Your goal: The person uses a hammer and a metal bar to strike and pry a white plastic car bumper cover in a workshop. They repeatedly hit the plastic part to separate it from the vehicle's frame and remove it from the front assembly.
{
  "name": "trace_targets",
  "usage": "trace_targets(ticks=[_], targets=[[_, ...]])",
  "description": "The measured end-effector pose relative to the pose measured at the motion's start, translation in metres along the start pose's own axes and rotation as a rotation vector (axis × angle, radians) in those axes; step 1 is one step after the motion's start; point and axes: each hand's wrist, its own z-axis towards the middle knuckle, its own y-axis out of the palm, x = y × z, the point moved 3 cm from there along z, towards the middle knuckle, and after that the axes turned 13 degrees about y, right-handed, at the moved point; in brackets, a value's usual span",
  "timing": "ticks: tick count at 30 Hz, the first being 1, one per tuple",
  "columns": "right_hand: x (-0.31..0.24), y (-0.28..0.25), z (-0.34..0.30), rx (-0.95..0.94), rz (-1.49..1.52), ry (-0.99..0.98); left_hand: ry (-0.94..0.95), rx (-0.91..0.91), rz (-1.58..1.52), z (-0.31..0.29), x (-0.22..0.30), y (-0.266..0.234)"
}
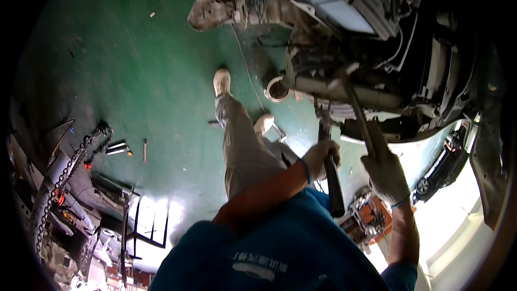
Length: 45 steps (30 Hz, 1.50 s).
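Note:
My left hand (321,159), in a light work glove, is wrapped round a dark bar (334,191) with a thick black lower end. The bar's far end reaches the stripped front of a vehicle (371,94); whether it touches there I cannot tell. To its right, my gloved right hand (385,175) is closed on the wooden-looking handle of a hammer (360,113). The hammer's head lies over the vehicle's front crossbeam, and contact between them is unclear. My fingertips are partly hidden on both hands.
A round pipe-like piece (278,89) stands on the green floor (134,70) near my shoes. Chains (75,164), body panels and a black metal frame (152,221) lie at left. A red tray of parts (375,215) sits behind my right wrist; a dark car (444,164) is farther right.

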Motion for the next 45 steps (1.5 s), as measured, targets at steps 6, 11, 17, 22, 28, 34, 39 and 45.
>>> trace_targets(ticks=[6,11,17,22,28,34,39,45], targets=[[-0.006,0.012,0.006,-0.102,0.249,0.274,-0.103,0.063,0.052,0.005,0.009,-0.005],[0.002,0.022,0.009,-0.083,0.241,0.258,0.000,0.047,0.098,-0.004,0.023,-0.007],[0.007,0.036,0.012,-0.093,0.174,0.176,-0.109,0.032,0.049,0.000,0.030,-0.012],[-0.009,0.020,-0.013,-0.103,0.495,0.459,-0.084,0.036,0.165,0.002,0.039,-0.022],[0.011,0.054,-0.078,0.367,0.776,0.194,-0.060,0.107,0.299,-0.019,0.076,-0.038],[-0.016,0.175,-0.075,0.207,1.431,0.401,0.164,0.183,0.609,-0.039,0.134,-0.057],[-0.081,0.219,-0.047,0.025,1.476,0.470,0.318,0.259,0.873,-0.050,0.165,-0.070],[-0.121,0.257,-0.039,-0.186,1.766,0.487,0.221,0.193,1.203,-0.062,0.163,-0.077]])
